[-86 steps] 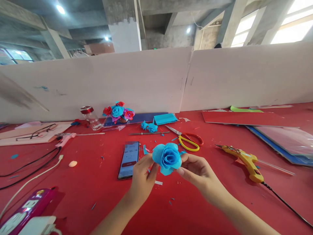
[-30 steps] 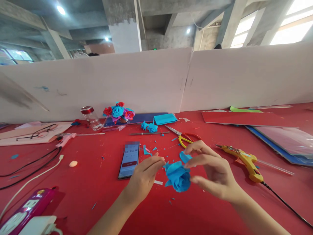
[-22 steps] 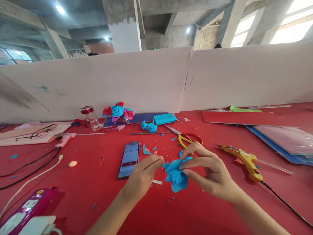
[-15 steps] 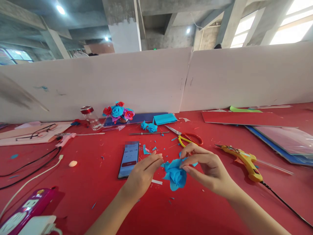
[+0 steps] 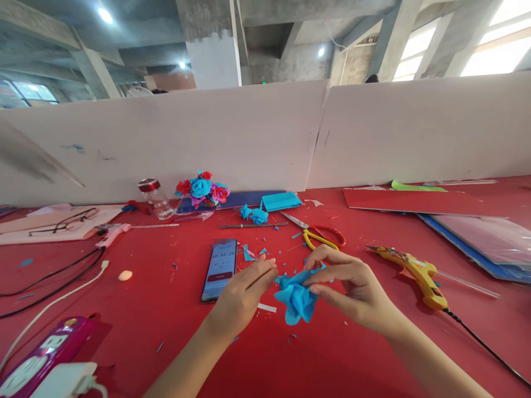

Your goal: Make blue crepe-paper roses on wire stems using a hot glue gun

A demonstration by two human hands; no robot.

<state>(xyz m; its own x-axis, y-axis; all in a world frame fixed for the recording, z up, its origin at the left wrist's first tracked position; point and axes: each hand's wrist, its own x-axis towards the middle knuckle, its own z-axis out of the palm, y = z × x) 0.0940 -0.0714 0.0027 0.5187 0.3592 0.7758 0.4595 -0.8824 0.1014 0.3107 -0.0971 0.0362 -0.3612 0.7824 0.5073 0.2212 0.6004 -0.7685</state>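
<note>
A blue crepe-paper flower (image 5: 295, 301) is pinched between the thumb and fingers of my right hand (image 5: 346, 282), above the red table. Its petals fan out toward me and to the left. My left hand (image 5: 245, 287) is held just left of the flower, fingers stretched out and together, with nothing visible in it; its palm side is hidden. Beyond my right hand lie scissors (image 5: 319, 236) with red and yellow handles. A phone (image 5: 219, 270) with a running timer lies beside my left hand.
A yellow glue gun (image 5: 418, 273) lies at right, its cord trailing forward. Small blue paper flowers (image 5: 258, 214), folded blue paper (image 5: 281, 201), a flower bouquet (image 5: 202, 189) and a glass jar (image 5: 156, 200) stand farther back. At left are a pink glue gun (image 5: 112, 235) and a power strip (image 5: 45, 356).
The blue flower has turned in my right fingers, so its petals show from another side. My left hand has barely moved.
</note>
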